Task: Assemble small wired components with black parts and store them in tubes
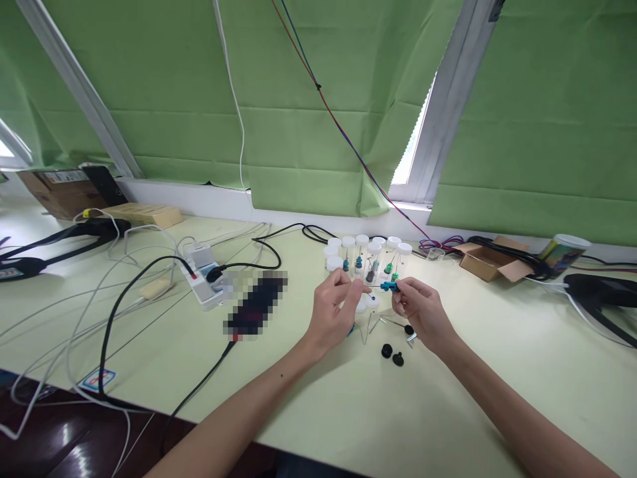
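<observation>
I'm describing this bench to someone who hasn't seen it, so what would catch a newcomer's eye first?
First, the two hands at mid-table: the right hand pinches a small blue pin-like piece, and the left hand meets it fingertip to fingertip. Just behind them stands a cluster of clear white-capped vials. Green blinds fill the whole background, and cables sprawl across the table's left side.

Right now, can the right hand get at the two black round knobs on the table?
Probably yes: the two black round knobs lie bare just beside the right hand, nothing between, though its fingers hold a small blue piece.

Clear plastic vials point(374, 260), matt tabletop point(348, 411), cardboard box point(488, 264), seemingly cloth blinds point(318, 99).
</observation>
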Motion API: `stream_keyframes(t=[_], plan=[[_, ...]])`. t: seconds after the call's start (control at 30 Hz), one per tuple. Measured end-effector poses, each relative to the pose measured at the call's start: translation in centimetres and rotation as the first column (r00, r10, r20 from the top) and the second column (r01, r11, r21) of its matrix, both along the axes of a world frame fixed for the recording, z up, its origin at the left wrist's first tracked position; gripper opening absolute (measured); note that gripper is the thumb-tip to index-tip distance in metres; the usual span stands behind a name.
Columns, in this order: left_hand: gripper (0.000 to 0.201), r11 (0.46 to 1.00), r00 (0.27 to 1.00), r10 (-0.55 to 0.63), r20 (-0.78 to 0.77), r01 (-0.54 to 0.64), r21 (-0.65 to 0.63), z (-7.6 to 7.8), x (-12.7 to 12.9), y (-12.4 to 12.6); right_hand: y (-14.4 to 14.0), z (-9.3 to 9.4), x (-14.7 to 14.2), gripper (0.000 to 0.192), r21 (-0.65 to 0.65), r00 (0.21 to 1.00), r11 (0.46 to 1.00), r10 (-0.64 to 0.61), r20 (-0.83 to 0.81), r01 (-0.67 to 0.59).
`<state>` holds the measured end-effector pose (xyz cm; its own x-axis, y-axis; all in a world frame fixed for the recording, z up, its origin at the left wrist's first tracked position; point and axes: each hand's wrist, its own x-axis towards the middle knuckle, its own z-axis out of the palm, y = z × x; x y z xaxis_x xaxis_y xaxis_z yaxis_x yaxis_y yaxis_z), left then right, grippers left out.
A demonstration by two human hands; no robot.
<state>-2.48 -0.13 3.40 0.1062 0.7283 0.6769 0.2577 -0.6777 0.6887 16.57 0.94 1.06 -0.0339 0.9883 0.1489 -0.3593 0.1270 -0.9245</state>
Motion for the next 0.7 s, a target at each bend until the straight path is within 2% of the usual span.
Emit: stream_keyframes(t=[0.37,0.57,0.7], plan=[[0.045,0.999,0.998,0.035,-0.059,-0.037,-0.031,-0.55,0.13,0.31,-0.01,-0.22,0.1,0.021,-0.015,0.997,1.0,-0.008,-0.082,0.007],[0.049,0.997,0.996,-0.03,-0.086,0.024,-0.075,-0.68,0.34,0.21,0.14,-0.2,0.1,0.021,-0.014,0.993,1.0,0.002,-0.114,-0.003],[0.053,0.993,0.994,-0.023,-0.107,0.011,-0.117,-0.85,0.36,0.15,0.15,-0.22,0.23,0.02,-0.008,0.99,1.0,0.025,-0.139,-0.026]])
